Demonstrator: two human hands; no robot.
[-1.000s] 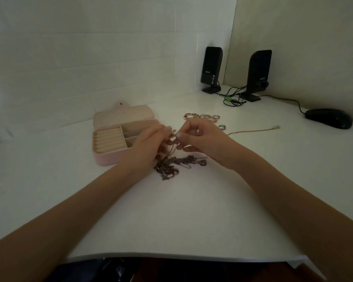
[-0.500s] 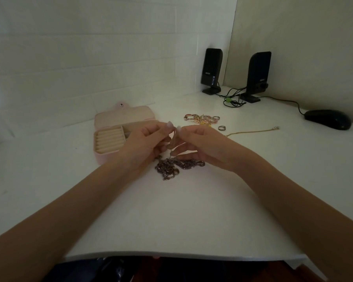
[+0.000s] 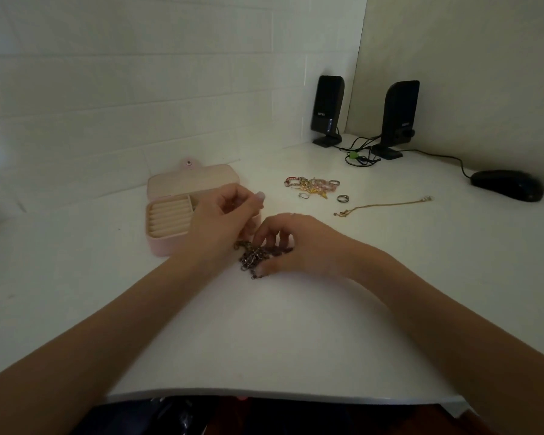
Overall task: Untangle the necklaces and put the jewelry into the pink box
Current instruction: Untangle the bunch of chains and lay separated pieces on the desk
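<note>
Left hand [image 3: 225, 219] pinches something unseen above the pink box [image 3: 170, 215], right hand [image 3: 291, 243] fingers curl onto the necklace tangle [image 3: 255, 257] at 6 o'clock of it; a hard tug likely tightens the knot.

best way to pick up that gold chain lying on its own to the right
Pinch the gold chain near its middle, coming straight down from above. It lies flat and nearly straight on the white table, apart from the rings, so a fingertip pinch should lift it without snagging anything.
</note>
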